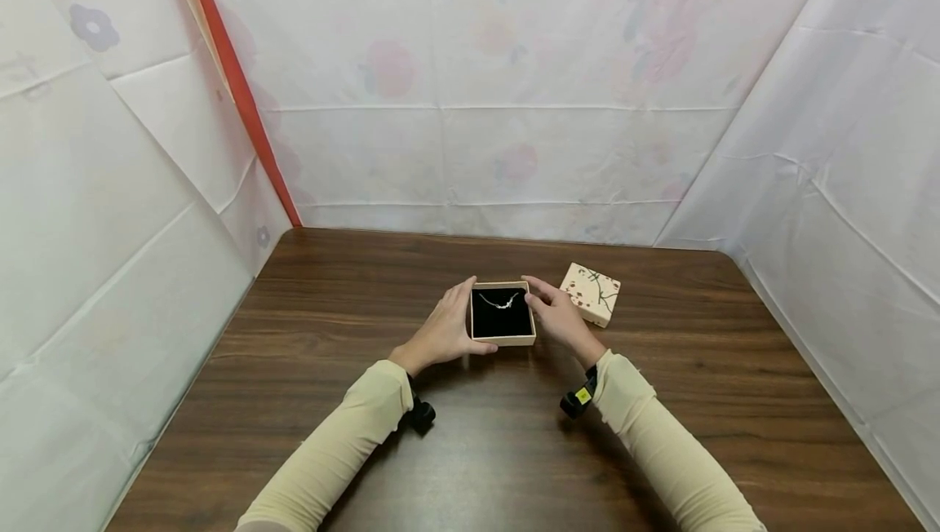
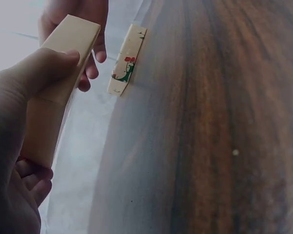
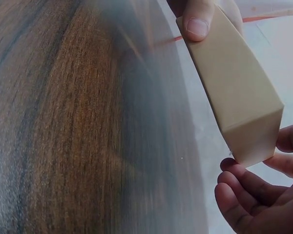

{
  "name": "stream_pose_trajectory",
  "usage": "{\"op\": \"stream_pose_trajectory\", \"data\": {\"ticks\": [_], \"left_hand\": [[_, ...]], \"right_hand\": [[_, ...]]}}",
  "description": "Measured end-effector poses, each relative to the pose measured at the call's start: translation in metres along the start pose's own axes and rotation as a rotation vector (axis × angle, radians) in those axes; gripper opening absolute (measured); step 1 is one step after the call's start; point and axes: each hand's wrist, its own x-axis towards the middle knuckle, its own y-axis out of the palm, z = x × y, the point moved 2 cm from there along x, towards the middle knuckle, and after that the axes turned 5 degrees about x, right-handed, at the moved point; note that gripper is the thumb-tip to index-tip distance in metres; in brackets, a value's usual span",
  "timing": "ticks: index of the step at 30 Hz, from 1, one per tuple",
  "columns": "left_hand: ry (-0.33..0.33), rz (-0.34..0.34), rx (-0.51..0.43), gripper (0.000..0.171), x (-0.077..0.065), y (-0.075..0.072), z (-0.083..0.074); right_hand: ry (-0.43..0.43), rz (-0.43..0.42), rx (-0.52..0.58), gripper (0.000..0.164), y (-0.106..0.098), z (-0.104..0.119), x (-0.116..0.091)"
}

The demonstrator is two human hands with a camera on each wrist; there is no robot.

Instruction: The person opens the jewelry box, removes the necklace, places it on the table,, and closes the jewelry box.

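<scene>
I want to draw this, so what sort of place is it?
Probably an indoor, screened-off filming spot: pale printed sheets line three sides of a brown table, and a black device is worn at each wrist.

A dark brown table (image 1: 720,369) spreads below, its wood grain running mostly sideways, its far corners rounded, a pale sheen across the near middle. Right of centre, toward the far edge, a cream lid (image 1: 590,294) (red blossoms, dark branches) lies askew, apparently flat, though its underside is hidden.
</scene>
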Motion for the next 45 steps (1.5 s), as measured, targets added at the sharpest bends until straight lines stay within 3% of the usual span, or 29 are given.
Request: {"op": "stream_pose_trajectory", "data": {"ticks": [15, 25, 34, 45], "left_hand": [[-0.019, -0.023, -0.018, 0.121, 0.002, 0.001, 0.001], [-0.038, 0.000, -0.031, 0.123, 0.001, 0.004, 0.000], [-0.043, 0.005, -0.020, 0.121, 0.000, 0.005, 0.001], [-0.077, 0.036, -0.011, 0.117, 0.000, 0.011, 0.007]], "right_hand": [[-0.021, -0.004, -0.019, 0.043, 0.002, -0.001, -0.001], [-0.056, -0.034, -0.142, 0.044, 0.001, -0.004, 0.000], [-0.146, -0.067, -0.192, 0.045, 0.005, -0.004, -0.004], [-0.189, -0.062, -0.210, 0.046, 0.010, -0.012, -0.001]]}}
